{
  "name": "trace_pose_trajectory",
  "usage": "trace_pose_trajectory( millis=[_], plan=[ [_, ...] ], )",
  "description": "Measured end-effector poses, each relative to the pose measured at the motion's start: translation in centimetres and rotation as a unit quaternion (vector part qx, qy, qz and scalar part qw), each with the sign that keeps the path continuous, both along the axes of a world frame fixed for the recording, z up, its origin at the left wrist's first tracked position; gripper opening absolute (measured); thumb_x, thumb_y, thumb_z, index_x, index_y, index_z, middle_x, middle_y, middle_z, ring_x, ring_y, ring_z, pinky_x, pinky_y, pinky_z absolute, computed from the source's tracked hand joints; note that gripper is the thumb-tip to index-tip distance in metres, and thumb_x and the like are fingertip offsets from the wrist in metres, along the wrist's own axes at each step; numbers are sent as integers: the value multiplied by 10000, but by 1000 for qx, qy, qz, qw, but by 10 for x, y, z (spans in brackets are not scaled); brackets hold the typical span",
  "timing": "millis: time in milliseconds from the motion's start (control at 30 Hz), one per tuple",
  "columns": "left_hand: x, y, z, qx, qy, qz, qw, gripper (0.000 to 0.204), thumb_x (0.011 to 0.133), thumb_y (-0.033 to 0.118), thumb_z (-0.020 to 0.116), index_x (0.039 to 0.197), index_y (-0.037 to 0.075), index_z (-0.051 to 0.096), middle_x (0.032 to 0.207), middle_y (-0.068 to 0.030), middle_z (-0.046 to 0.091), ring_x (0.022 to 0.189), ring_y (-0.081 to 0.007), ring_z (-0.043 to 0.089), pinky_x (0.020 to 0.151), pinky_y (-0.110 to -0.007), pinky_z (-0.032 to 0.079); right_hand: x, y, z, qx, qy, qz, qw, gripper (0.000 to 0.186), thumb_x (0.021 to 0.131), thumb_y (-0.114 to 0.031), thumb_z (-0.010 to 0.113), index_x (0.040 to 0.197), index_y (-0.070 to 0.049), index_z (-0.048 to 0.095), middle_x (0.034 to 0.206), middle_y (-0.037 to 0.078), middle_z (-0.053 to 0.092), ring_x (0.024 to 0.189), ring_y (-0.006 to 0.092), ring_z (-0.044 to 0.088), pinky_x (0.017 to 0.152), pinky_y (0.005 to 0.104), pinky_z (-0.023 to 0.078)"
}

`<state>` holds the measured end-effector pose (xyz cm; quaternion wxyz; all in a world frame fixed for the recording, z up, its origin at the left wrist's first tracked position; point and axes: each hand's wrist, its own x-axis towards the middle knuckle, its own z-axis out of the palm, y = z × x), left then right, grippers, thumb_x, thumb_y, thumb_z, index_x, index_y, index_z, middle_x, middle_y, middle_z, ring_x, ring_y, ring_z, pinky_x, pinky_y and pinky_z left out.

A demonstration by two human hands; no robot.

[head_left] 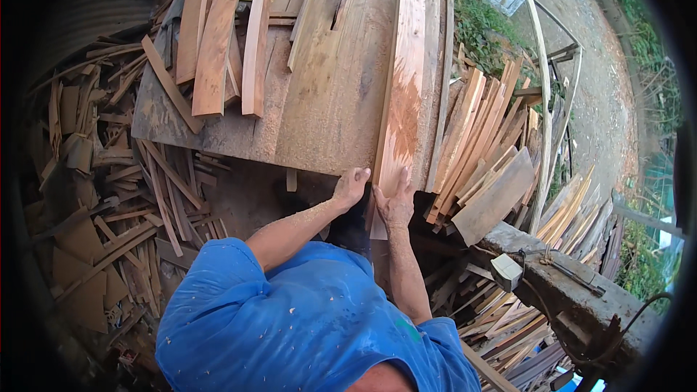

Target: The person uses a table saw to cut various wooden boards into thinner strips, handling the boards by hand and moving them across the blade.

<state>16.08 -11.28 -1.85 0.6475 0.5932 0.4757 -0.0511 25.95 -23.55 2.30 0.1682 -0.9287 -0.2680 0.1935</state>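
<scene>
A long wooden board (406,65) lies lengthwise on the sawdust-covered wooden worktable (319,109). Its near end juts past the table's front edge toward my body. Rough reddish patches and smoother pale areas mark its upper face. My right hand (396,202) grips the board near that end, fingers over the top and thumb along the left side. Just left of the board, my left hand (351,189) is at the table's front edge with its fingers curled; what they hold, if anything, is hidden. Sawdust clings to both forearms.
Several cut planks (223,43) lie on the table's left part. A narrow slot (340,1) runs through the tabletop. Upright offcuts (475,138) lean at the right, near a concrete beam (552,283) carrying a switch box (506,271). Scrap wood (109,232) is heaped at left.
</scene>
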Motion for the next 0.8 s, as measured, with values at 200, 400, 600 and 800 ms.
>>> trace_pose_trajectory(
  millis=[200, 400, 600, 800],
  plan=[
    [-16, -63, -17, 30, -93, 8, 995, 973, 895, 607, 635, 1535, -23, 261, 1375, -380, 474, 1246, -442, 548, 1026, -479, 459, 20, -41, -26, 107, 199, -98, 969, 669, 988, -367, 595, 1498, 6, 378, 1287, 238, 625, 1178, 278, 613, 978, 359, 482],
    [-5, -87, -37, 75, -105, 36, 991, 1099, 867, 630, 659, 1586, 10, 106, 1262, -361, 497, 1142, -512, 559, 992, -500, 473, 10, -40, -24, 96, 288, -79, 950, 611, 994, -417, 577, 1429, -6, 454, 1241, 233, 646, 1113, 299, 640, 934, 381, 503],
    [-63, -66, -14, 106, -57, 5, 993, 1032, 880, 574, 675, 1598, 63, 140, 1098, -294, 526, 985, -468, 587, 885, -488, 502, -15, -42, -35, 79, 383, -12, 920, 433, 1021, -352, 583, 1251, 15, 560, 1139, 93, 654, 988, 154, 590, 877, 307, 475],
    [-163, -35, 67, 358, 127, -97, 920, 881, 854, 375, 734, 1580, 141, 292, 1139, -186, 496, 1014, -352, 522, 850, -476, 442, -27, 3, -19, -28, 242, 197, 950, 526, 943, -362, 650, 1299, 21, 588, 1081, 202, 701, 981, 327, 688, 850, 405, 545]
  ],
)
